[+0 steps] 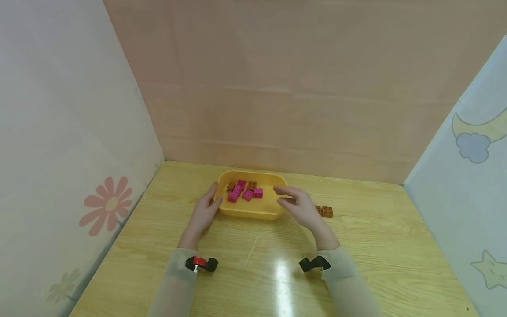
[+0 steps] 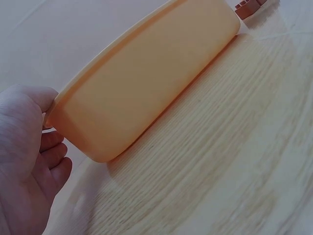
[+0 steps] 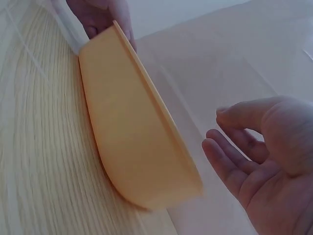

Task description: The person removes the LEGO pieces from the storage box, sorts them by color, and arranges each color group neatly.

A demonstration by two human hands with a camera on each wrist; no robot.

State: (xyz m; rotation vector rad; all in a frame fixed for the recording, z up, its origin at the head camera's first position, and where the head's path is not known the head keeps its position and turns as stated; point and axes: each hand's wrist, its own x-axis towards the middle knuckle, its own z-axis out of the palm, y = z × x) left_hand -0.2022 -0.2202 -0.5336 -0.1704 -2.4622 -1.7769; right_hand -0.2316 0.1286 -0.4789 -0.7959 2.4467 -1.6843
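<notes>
A yellow plastic tray (image 1: 249, 215) stands on the table in the head view, with several pink toy bricks (image 1: 247, 194) and brown toy bricks (image 1: 252, 185) mostly in its left half. My left hand (image 1: 203, 210) grips its left end. In the left wrist view the thumb (image 2: 46, 98) lies over the rim and the other fingers curl below it. At the tray's right end is my right hand (image 1: 303, 209), its fingers loosely bent. The right wrist view shows a gap between those fingertips (image 3: 209, 142) and the tray wall, and nothing held.
Brown toy bricks (image 1: 327, 211) lie on the wooden table (image 1: 380, 246) just right of the right hand, which partly hides them. A beige sheet (image 1: 277, 88) rises behind the table, and pale patterned panels (image 1: 71, 132) stand on both sides.
</notes>
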